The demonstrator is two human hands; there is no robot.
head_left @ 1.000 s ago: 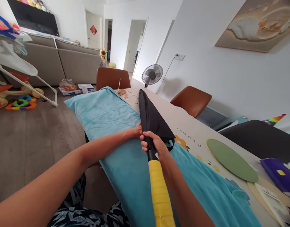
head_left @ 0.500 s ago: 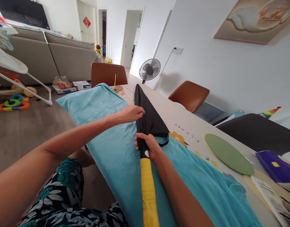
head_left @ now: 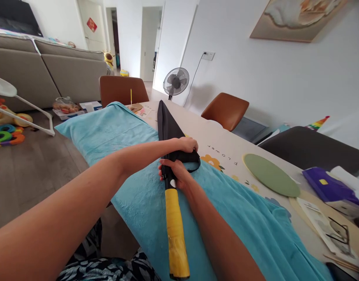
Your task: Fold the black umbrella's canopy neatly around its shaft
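A folded black umbrella point(head_left: 171, 125) lies across a turquoise blanket point(head_left: 132, 195), its tip pointing away from me. Its yellow handle point(head_left: 175, 230) points toward me, with a white spot near the top. My right hand point(head_left: 179, 172) is wrapped around the umbrella where the handle meets the black cloth. Above it, my left hand point(head_left: 188, 144) is closed on a loose fold of the canopy at the right side, its fingertips partly hidden. A black strap point(head_left: 194, 168) loops out beside my right hand.
A green oval mat point(head_left: 271, 175), a purple packet point(head_left: 328, 185) and eyeglasses point(head_left: 340, 234) lie on the table's right side. Brown chairs point(head_left: 123, 91) and a standing fan point(head_left: 175, 82) are beyond the far end. Toys point(head_left: 6, 134) lie on the floor at left.
My left hand has moved right across the umbrella and taken hold of the loose canopy fold, pulling it in. My right hand keeps its hold. The view has shifted slightly.
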